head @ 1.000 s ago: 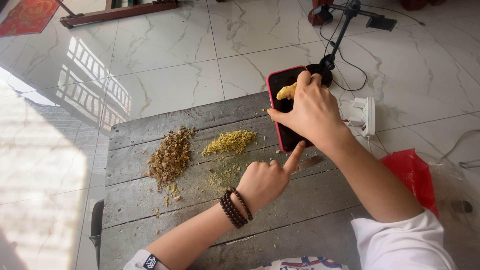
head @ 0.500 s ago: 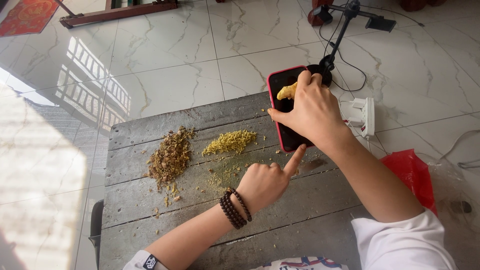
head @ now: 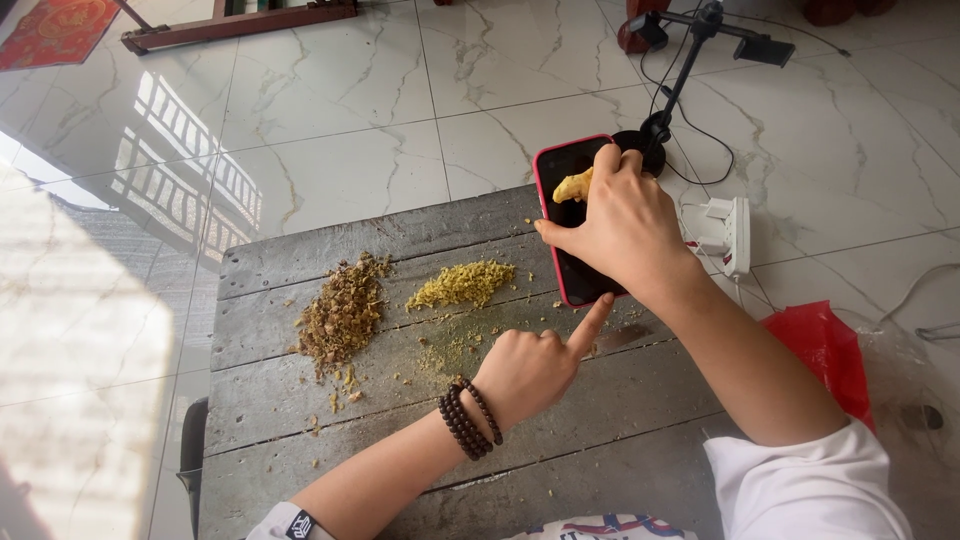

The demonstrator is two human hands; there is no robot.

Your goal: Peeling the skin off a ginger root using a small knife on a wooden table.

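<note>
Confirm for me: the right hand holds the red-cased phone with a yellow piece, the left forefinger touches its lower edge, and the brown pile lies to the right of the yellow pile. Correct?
Not quite. In the head view the brown pile lies to the left of the yellow pile, not the right. The rest stands: the right hand holds the red-cased phone with a yellow piece, and the left hand points its forefinger to the lower edge.

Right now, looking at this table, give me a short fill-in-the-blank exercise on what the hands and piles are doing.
1. The right hand holds a phone in a ____ case.
2. The left hand touches the phone's lower edge with its ____ finger.
3. Beads sit on the ____ wrist.
4. The brown pile lies to the ____ of the yellow pile in the picture.

Missing words: red; index; left; left
</note>
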